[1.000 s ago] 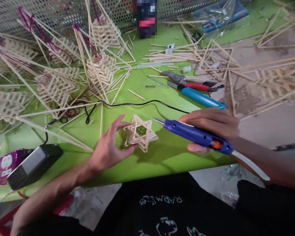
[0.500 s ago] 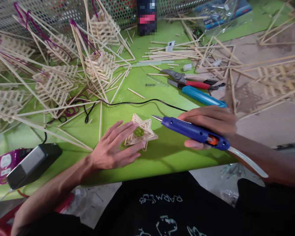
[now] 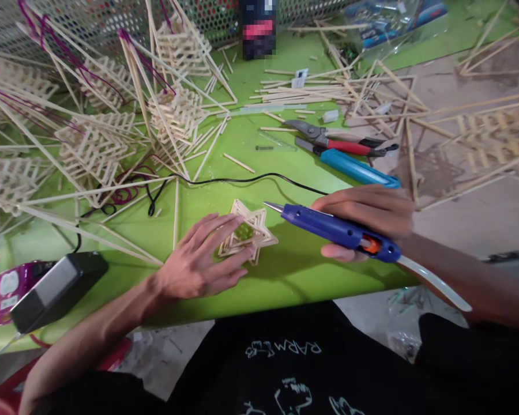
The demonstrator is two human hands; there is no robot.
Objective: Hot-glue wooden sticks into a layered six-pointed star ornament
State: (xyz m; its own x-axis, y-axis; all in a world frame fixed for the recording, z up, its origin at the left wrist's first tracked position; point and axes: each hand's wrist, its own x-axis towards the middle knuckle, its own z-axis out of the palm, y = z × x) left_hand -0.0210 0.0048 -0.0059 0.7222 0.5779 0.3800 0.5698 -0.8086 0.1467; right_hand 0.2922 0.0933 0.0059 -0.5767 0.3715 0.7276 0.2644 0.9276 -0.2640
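My left hand (image 3: pixel 203 259) lies spread over the left side of a small star-shaped stack of thin wooden sticks (image 3: pixel 266 233), its fingertips touching the star's upper and lower parts. Green tabletop shows through the star's middle. In my right hand (image 3: pixel 363 216) is a blue glue gun (image 3: pixel 324 225), fingers wrapped round its body. Its metal nozzle points left, just off the star's upper right point. A whitish glue stick (image 3: pixel 436 285) sticks out of the gun's rear.
Stick frames with purple cord (image 3: pixel 97 144) crowd the left. Beyond the glue gun lie pruning shears (image 3: pixel 341 141), a turquoise cutter (image 3: pixel 357 169) and loose sticks (image 3: pixel 303 92). A black cable (image 3: pixel 242 180) crosses the green table (image 3: pixel 285 288). A grey-black box (image 3: pixel 60 291) stands front left.
The glue gun and my right hand have shifted very slightly left. My left hand and the star stay in place.
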